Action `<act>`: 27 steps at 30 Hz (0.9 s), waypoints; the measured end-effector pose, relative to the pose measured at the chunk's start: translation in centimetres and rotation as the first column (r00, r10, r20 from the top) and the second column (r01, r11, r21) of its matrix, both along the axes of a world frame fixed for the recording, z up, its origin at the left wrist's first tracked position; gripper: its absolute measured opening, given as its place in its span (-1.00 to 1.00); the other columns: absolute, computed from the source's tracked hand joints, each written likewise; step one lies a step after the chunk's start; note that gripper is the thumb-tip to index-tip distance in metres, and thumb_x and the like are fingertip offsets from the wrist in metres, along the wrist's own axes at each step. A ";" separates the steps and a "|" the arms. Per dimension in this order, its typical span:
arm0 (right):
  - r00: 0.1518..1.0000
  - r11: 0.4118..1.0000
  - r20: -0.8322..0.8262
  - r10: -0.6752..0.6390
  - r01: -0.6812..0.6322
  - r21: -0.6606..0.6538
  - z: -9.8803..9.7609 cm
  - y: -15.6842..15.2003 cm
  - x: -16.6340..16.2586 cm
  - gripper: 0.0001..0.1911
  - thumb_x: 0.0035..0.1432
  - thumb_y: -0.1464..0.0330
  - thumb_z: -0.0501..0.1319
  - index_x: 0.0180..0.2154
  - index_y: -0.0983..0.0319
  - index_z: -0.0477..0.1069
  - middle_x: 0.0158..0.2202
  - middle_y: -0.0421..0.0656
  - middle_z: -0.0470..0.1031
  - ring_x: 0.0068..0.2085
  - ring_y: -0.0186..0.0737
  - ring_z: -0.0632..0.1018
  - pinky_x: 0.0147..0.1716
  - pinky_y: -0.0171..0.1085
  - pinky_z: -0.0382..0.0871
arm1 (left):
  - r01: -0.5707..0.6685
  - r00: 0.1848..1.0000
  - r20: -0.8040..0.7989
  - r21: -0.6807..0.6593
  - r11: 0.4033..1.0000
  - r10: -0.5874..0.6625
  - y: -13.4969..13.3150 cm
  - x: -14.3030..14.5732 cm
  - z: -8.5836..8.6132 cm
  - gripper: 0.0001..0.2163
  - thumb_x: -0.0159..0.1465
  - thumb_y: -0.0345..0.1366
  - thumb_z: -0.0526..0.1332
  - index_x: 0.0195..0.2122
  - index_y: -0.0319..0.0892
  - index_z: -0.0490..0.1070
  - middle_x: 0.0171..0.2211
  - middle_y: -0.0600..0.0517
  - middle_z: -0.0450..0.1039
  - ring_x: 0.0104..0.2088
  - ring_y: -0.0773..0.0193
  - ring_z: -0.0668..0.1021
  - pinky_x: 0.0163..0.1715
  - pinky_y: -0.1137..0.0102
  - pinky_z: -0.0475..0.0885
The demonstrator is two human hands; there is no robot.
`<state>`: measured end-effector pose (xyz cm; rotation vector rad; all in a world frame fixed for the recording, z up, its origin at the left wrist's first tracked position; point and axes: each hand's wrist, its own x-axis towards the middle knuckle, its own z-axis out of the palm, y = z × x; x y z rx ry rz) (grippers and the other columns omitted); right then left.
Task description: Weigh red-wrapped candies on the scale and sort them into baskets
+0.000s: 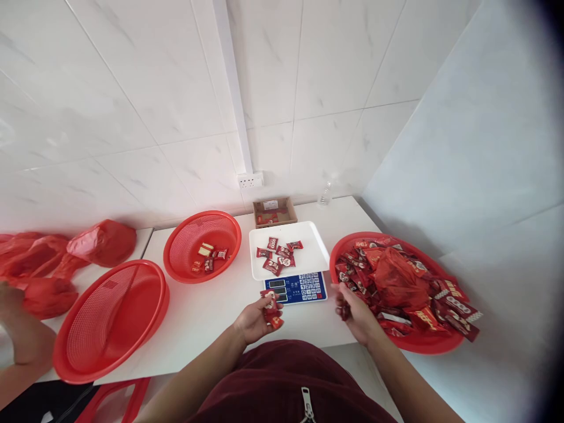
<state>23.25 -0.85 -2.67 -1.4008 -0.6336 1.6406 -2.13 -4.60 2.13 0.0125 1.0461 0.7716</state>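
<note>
My left hand (254, 320) is closed on several red wrapped candies (270, 309) just in front of the scale. My right hand (355, 314) is closed on a small dark red candy (342, 311) at the left rim of the big red basket (423, 343), which is heaped with red candy packets and a red plastic bag (396, 276). Between my hands stands a weighing scale (296, 287) with a blue keypad. Its white tray (308, 235) carries several red candies (278, 254).
A smaller red basket (176, 258) at the back holds a few candies. A stack of larger red baskets (106, 323) lies at the left, with red plastic bags (66, 258) behind. Another person's arm (22, 346) shows at the far left. A cardboard box (274, 211) and plastic bottle (325, 194) stand by the wall.
</note>
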 end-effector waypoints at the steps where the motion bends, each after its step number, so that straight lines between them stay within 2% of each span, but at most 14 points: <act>1: 0.994 0.997 -0.104 0.014 -0.022 -0.071 0.6 -0.3 -1.5 -0.67 0.00 0.06 0.21 -0.31 0.16 0.43 -0.55 -0.24 0.41 -0.61 -0.39 0.33 -0.66 -0.38 0.20 | 0.043 0.999 -0.016 0.017 0.999 -0.043 0.1 0.7 0.2 -0.81 0.21 -0.24 0.15 -0.18 -0.19 0.32 -0.36 0.01 0.42 -0.41 0.34 0.49 -0.33 0.35 0.41; 4: 0.905 0.950 -0.413 0.099 -0.209 -0.231 2.2 -1.3 -5.7 -0.72 0.06 0.09 0.18 -0.29 0.14 0.42 -0.44 -0.22 0.48 -0.48 -0.35 0.45 -0.48 -0.32 0.35 | 0.224 0.970 -0.130 0.156 0.962 -0.205 0.4 2.9 0.9 -0.73 0.11 -0.31 0.22 -0.14 -0.17 0.33 -0.29 0.01 0.42 -0.32 0.29 0.47 -0.27 0.30 0.39; 7: 0.778 0.907 -0.607 0.161 -0.360 -0.220 2.8 -2.3 -8.0 -0.71 0.05 0.11 0.19 -0.22 0.12 0.40 -0.36 -0.21 0.52 -0.40 -0.28 0.50 -0.38 -0.25 0.37 | 0.458 0.865 -0.375 0.317 0.831 -0.334 0.5 3.9 1.2 -0.69 0.01 -0.42 0.23 -0.17 -0.16 0.38 -0.29 0.05 0.43 -0.25 0.26 0.44 -0.19 0.30 0.35; 9: 0.758 0.904 -0.631 0.163 -0.372 -0.213 2.7 -2.8 -8.6 -0.71 0.02 0.17 0.25 -0.19 0.10 0.39 -0.36 -0.23 0.53 -0.40 -0.28 0.51 -0.39 -0.27 0.36 | 0.587 0.764 -0.539 0.352 0.729 -0.354 0.4 3.9 1.0 -0.69 -0.02 -0.46 0.22 -0.20 -0.18 0.40 -0.31 0.07 0.43 -0.23 0.25 0.43 -0.15 0.31 0.32; 11: 0.776 0.903 -0.614 0.142 -0.356 -0.242 2.3 -3.1 -8.6 -0.71 -0.02 0.23 0.30 -0.20 0.09 0.38 -0.41 -0.27 0.52 -0.44 -0.32 0.50 -0.43 -0.31 0.34 | 0.665 0.688 -0.639 0.362 0.653 -0.345 0.2 3.4 0.8 -0.66 -0.03 -0.48 0.20 -0.18 -0.17 0.41 -0.29 0.07 0.44 -0.20 0.24 0.43 -0.10 0.30 0.31; 13: 0.798 0.896 -0.591 0.113 -0.339 -0.286 1.7 -3.1 -8.6 -0.75 -0.04 0.27 0.31 -0.26 0.12 0.39 -0.46 -0.29 0.51 -0.50 -0.37 0.47 -0.47 -0.35 0.30 | 0.679 0.676 -0.666 0.398 0.617 -0.314 -0.2 3.0 0.5 -0.56 -0.05 -0.51 0.19 -0.09 -0.14 0.38 -0.21 0.06 0.44 -0.15 0.22 0.43 -0.06 0.28 0.30; 15: 0.809 0.894 -0.581 0.091 -0.324 -0.310 1.2 -3.1 -8.6 -0.81 -0.03 0.28 0.31 -0.33 0.16 0.39 -0.50 -0.29 0.49 -0.53 -0.40 0.45 -0.49 -0.37 0.28 | 0.631 0.728 -0.632 0.465 0.621 -0.266 -0.5 2.6 0.3 -0.46 -0.05 -0.54 0.19 0.01 -0.12 0.32 -0.10 0.00 0.42 -0.09 0.20 0.43 -0.03 0.27 0.30; 18: 0.801 0.907 -0.592 0.085 -0.308 -0.286 0.9 -2.9 -8.6 -0.85 -0.02 0.32 0.30 -0.37 0.19 0.39 -0.52 -0.28 0.49 -0.55 -0.42 0.44 -0.48 -0.37 0.29 | 0.529 0.812 -0.538 0.515 0.675 -0.226 -0.9 2.5 0.3 -0.38 -0.05 -0.54 0.21 0.09 -0.11 0.23 0.02 -0.09 0.33 -0.06 0.15 0.45 -0.06 0.24 0.34; 23: 0.800 0.924 -0.599 0.037 -0.256 -0.285 1.3 -2.6 -8.1 -0.86 -0.01 0.36 0.29 -0.34 0.19 0.39 -0.36 -0.22 0.55 -0.36 -0.30 0.54 -0.29 -0.25 0.39 | 0.420 0.850 -0.500 0.446 0.790 -0.169 -0.8 2.0 1.4 -0.38 -0.07 -0.49 0.28 0.07 -0.10 0.23 0.09 -0.15 0.23 -0.14 0.15 0.49 -0.20 0.27 0.39; 25: 0.795 0.930 -0.607 0.011 -0.230 -0.285 1.4 -2.6 -7.7 -0.85 -0.03 0.38 0.31 -0.36 0.19 0.37 -0.39 -0.24 0.53 -0.33 -0.31 0.54 -0.23 -0.23 0.39 | 0.330 0.868 -0.485 0.408 0.851 -0.104 -0.6 1.3 2.1 -0.41 -0.08 -0.46 0.31 0.03 -0.12 0.25 0.07 -0.16 0.25 -0.19 0.18 0.51 -0.23 0.29 0.38; 27: 0.783 0.931 -0.622 0.020 -0.241 -0.273 1.4 -2.7 -7.3 -0.83 -0.06 0.39 0.33 -0.38 0.19 0.36 -0.47 -0.28 0.49 -0.40 -0.36 0.52 -0.28 -0.28 0.39 | 0.223 0.890 -0.455 0.380 0.898 -0.028 -0.4 0.5 2.6 -0.45 -0.08 -0.41 0.34 -0.02 -0.15 0.27 -0.04 -0.14 0.32 -0.21 0.21 0.51 -0.24 0.32 0.37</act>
